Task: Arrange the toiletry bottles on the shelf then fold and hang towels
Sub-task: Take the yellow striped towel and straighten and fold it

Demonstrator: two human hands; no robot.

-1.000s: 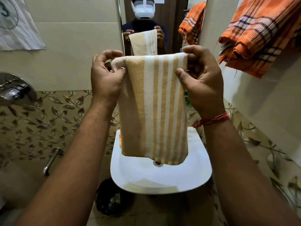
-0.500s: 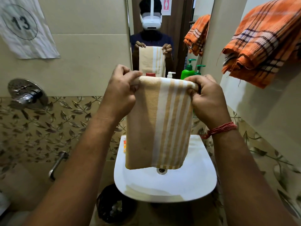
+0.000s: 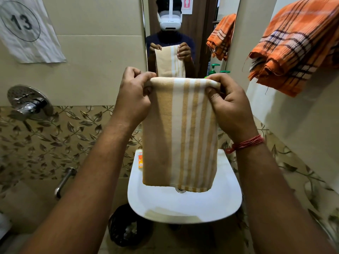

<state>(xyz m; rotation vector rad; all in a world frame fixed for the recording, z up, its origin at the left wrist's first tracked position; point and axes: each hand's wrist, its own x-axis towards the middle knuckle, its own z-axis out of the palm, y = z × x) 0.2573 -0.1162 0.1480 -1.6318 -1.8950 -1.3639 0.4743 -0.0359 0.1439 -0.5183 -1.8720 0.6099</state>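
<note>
Tan terry with white stripes, the folded towel [image 3: 180, 132] hangs straight down over the white sink [image 3: 185, 204], its long axis vertical and its folded top edge level between both hands. The left hand [image 3: 133, 98] pinches the top left corner, the right hand [image 3: 228, 105] pinches the top right, fingers curled over the fold. Neither hand is nearer; they hold it evenly at chest height before the mirror [image 3: 189, 33]. An orange checked towel [image 3: 297, 46] already hangs high on the right, so hanging likely means carrying this one up and rightward.
</note>
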